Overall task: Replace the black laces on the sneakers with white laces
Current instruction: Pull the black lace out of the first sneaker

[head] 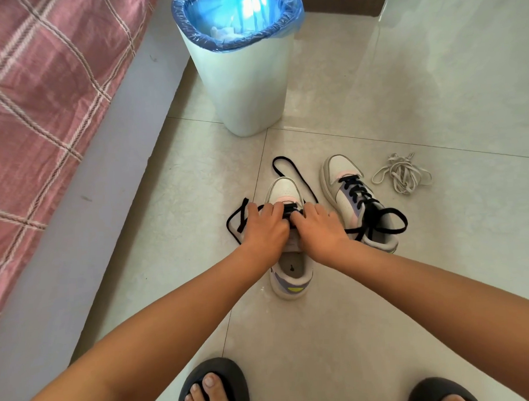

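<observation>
Currently, step in hand: unlacing the near sneaker; judging by the loose black lace trailing off both sides of it, most of the eyelets are already freed and only the lowest crossings by the toe remain.
Left hand: lies over the left side of the near sneaker's eyelet rows, fingers curled down onto the black lace where it crosses; it appears to pinch the lace, though the fingertips hide the exact hold.
Right hand: lies over the right side of the same rows, fingers bent onto the same crossings, thumb side touching the left hand; it too seems to grip the lace.
Black lace position: one end loops on the floor beyond the toe, the other lies in a loop left of the left hand; the middle runs under both hands.
Next move, as a judgement: draw the last crossings out of the toe eyelets, one side at a time, holding the shoe down so it does not drag.
Far sneaker: just right of the right hand, fully laced in black, its bow lying loose.
White laces: a tangled bunch on the floor, right of the far sneaker, well apart from both hands.
Remaining: the second unlacing and both relacings.
Bin: stands beyond the shoes, beside the bed.
</observation>
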Available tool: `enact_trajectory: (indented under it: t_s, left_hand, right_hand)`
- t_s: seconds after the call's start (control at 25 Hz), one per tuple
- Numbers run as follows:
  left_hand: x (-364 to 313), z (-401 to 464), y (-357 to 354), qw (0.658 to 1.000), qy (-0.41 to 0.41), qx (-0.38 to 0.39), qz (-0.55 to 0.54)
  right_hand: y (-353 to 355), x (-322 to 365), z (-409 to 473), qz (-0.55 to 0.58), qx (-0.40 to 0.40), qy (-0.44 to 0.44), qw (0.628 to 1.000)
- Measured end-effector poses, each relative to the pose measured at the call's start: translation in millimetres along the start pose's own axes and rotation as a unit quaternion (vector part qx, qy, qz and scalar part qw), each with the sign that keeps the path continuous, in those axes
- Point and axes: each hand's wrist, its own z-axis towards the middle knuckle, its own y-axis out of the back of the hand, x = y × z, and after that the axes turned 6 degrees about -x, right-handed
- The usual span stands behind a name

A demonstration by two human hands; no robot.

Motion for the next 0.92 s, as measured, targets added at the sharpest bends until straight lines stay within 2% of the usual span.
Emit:
enact_trajectory:
  t_s: [0.08, 0.12, 0.2, 0.24, 0.28, 0.32, 0.4, 0.44, 0.48, 0.52, 0.64, 0.76, 0.84, 0.92]
  left_hand:
    - [8.5, -0.4, -5.5, 0.99, 0.037, -0.001, -0.136]
    - [13.5, -0.6, -7.9, 0.967, 0.07, 0.012, -0.245]
    - [22.0, -1.7, -12.2, 0.878, 0.121, 0.051, -0.461]
    - [24.3, -2.9, -13.8, 0.835, 0.135, 0.061, -0.53]
    - [25.8, -4.7, -15.0, 0.807, 0.144, 0.068, -0.568]
    - [27.0, -6.3, -16.6, 0.794, 0.151, 0.072, -0.584]
    - [28.3, -7.7, -19.8, 0.784, 0.155, 0.065, -0.598]
    - [29.1, -8.1, -20.5, 0.78, 0.155, 0.062, -0.603]
    - [30.2, -8.6, -20.7, 0.777, 0.153, 0.059, -0.608]
    - [31.2, -8.9, -20.4, 0.774, 0.15, 0.058, -0.613]
    - [29.4, -12.2, -19.0, 0.768, 0.143, 0.059, -0.621]
    - [23.7, -16.9, -20.4, 0.791, 0.117, 0.055, -0.599]
    - [23.8, -18.6, -19.8, 0.784, 0.115, 0.061, -0.608]
    - [24.3, -19.1, -17.5, 0.755, 0.139, 0.068, -0.637]
  right_hand:
    - [2.1, -5.8, 4.3, 0.098, 0.038, -0.028, 0.994]
    - [1.4, -8.9, 6.0, 0.153, 0.06, -0.041, 0.986]
    - [-2.2, -13.5, 7.9, 0.284, 0.084, -0.074, 0.952]
    - [-2.5, -15.5, 8.4, 0.344, 0.077, -0.092, 0.931]
    - [-1.7, -16.6, 7.8, 0.386, 0.066, -0.106, 0.914]
    - [-0.1, -16.4, 5.7, 0.383, 0.054, -0.101, 0.917]
    - [-4.1, -14.1, -0.6, 0.233, 0.012, -0.039, 0.972]
    - [-7.8, -12.1, -3.7, 0.162, -0.011, -0.008, 0.987]
    - [-10.4, -10.1, -6.0, 0.143, -0.029, 0.007, 0.989]
    - [-10.4, -8.6, -6.2, 0.172, -0.026, -0.005, 0.985]
    - [0.9, -13.6, 2.0, 0.379, 0.044, -0.068, 0.922]
    - [5.9, -20.3, 0.5, 0.49, 0.107, -0.104, 0.859]
    - [6.3, -21.6, -4.0, 0.574, 0.151, -0.127, 0.795]
    - [7.7, -23.0, -3.7, 0.65, 0.182, -0.163, 0.719]
